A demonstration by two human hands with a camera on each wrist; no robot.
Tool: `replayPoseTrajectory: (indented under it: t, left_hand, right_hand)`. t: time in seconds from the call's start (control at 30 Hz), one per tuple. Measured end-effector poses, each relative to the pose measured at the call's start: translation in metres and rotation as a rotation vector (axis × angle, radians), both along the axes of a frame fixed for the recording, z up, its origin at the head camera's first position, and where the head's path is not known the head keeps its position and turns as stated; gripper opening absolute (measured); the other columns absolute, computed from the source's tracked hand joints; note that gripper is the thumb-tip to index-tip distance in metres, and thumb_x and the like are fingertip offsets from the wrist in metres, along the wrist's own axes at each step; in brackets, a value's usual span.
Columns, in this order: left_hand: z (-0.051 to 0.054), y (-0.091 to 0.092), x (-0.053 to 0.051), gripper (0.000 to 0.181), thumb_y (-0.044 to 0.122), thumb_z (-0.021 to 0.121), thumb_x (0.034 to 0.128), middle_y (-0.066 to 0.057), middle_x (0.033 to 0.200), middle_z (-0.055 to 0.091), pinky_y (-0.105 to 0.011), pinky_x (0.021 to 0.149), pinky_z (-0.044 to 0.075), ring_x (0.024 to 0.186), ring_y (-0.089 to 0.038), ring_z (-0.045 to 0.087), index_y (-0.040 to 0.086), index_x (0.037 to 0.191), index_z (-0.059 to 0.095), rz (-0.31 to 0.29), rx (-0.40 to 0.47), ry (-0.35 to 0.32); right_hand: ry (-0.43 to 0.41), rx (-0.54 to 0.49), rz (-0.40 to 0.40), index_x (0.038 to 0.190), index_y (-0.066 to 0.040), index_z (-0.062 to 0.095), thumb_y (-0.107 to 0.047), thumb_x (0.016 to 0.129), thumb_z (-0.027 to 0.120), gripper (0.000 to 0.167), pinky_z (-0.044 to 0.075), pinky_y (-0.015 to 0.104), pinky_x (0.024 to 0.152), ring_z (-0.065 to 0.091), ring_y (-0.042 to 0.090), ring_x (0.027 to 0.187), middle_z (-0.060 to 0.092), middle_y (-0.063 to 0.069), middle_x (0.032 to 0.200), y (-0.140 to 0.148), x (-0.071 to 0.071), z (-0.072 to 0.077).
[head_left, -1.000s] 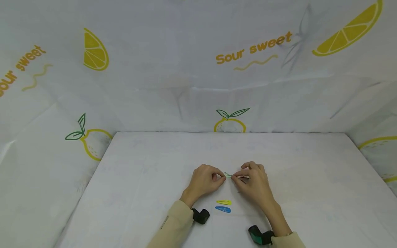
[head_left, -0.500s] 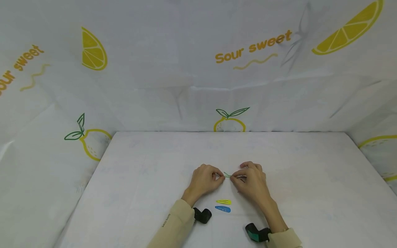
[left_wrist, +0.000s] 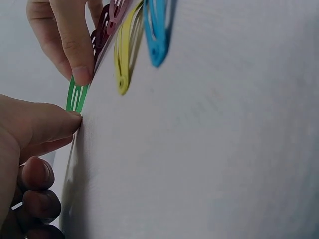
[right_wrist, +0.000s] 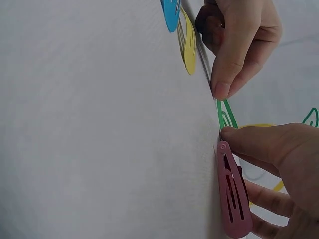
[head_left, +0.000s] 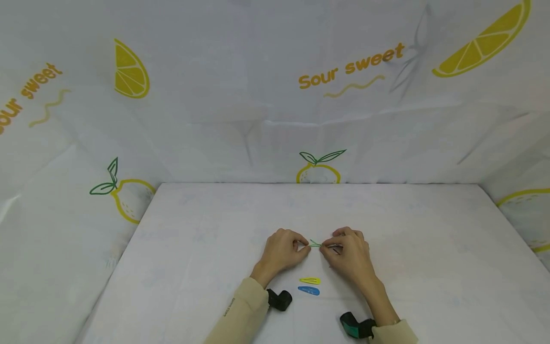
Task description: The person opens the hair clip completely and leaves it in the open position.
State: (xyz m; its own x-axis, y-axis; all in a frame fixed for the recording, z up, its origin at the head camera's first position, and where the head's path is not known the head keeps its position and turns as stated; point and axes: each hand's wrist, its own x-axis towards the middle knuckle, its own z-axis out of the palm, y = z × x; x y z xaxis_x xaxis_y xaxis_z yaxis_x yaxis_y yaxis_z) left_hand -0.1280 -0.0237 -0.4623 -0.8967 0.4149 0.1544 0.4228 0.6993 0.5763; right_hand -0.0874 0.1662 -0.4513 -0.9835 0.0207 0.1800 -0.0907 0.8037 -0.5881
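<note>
Thumb and finger of my left hand (head_left: 281, 251) pinch the left end of a green snap hair clip (head_left: 315, 245). My right hand (head_left: 350, 253) pinches its other end. A thin green strip stands apart from the clip's frame at the left in the head view. A pink hair clip (right_wrist: 234, 199) and a dark red hair clip (left_wrist: 101, 30) lie close by my right hand, mostly hidden by it in the head view; whether it touches them I cannot tell. Nearer me, a yellow hair clip (head_left: 310, 281) lies beside a blue hair clip (head_left: 309, 290).
A white-covered table (head_left: 193, 267) is beneath both hands. Behind it and at its sides hangs a white cloth (head_left: 206, 105) printed with lemons and lettering. A black wrist device (head_left: 280, 300) sits at my left sleeve, another black device (head_left: 357, 326) at my right.
My right hand has shifted slightly left, and my left hand has moved a little left as well. Both keep their pinch on the green hair clip. The yellow and blue clips stay put.
</note>
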Motion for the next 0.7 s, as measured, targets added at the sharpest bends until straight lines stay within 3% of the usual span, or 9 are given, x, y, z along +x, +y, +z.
replayPoseTrajectory:
  t: [0.33, 0.47, 0.57, 0.7]
  left_hand:
    - [0.003, -0.013, 0.007, 0.01, 0.023, 0.078, 0.0877, 0.011, 0.051, 0.049, -0.014, 0.052, 0.029, 0.05, 0.004, 0.035, 0.016, 0.092, 0.084, -0.006, 0.053, 0.005]
    - [0.006, -0.023, 0.013, 0.01, 0.023, 0.079, 0.0878, 0.01, 0.055, 0.054, -0.013, 0.055, 0.033, 0.052, 0.005, 0.038, 0.016, 0.092, 0.084, -0.047, 0.059, 0.001]
    - [0.008, -0.031, 0.018, 0.011, 0.024, 0.08, 0.0878, 0.01, 0.059, 0.059, -0.012, 0.057, 0.036, 0.054, 0.006, 0.041, 0.015, 0.092, 0.084, -0.1, 0.045, -0.02]
    - [0.009, -0.038, 0.026, 0.011, 0.024, 0.08, 0.0872, 0.011, 0.067, 0.064, -0.011, 0.059, 0.04, 0.058, 0.008, 0.045, 0.015, 0.093, 0.083, -0.163, 0.037, -0.071]
  right_hand:
    - [0.027, 0.003, 0.002, 0.091, -0.008, 0.083, -0.013, 0.078, 0.085, 0.014, 0.043, 0.062, 0.092, 0.056, 0.045, 0.114, 0.071, 0.017, 0.108, 0.001, 0.005, 0.005]
    - [0.045, 0.016, 0.012, 0.091, -0.009, 0.084, -0.015, 0.078, 0.086, 0.015, 0.043, 0.059, 0.091, 0.055, 0.043, 0.111, 0.071, 0.016, 0.107, -0.001, 0.01, 0.01]
    - [0.034, 0.01, 0.034, 0.089, -0.01, 0.084, -0.015, 0.078, 0.087, 0.012, 0.048, 0.047, 0.086, 0.059, 0.033, 0.1, 0.072, 0.009, 0.097, -0.003, 0.015, 0.016]
    - [-0.07, -0.076, 0.089, 0.088, -0.012, 0.083, -0.013, 0.081, 0.085, 0.007, 0.05, 0.026, 0.07, 0.06, 0.011, 0.077, 0.069, -0.003, 0.08, -0.006, 0.024, 0.023]
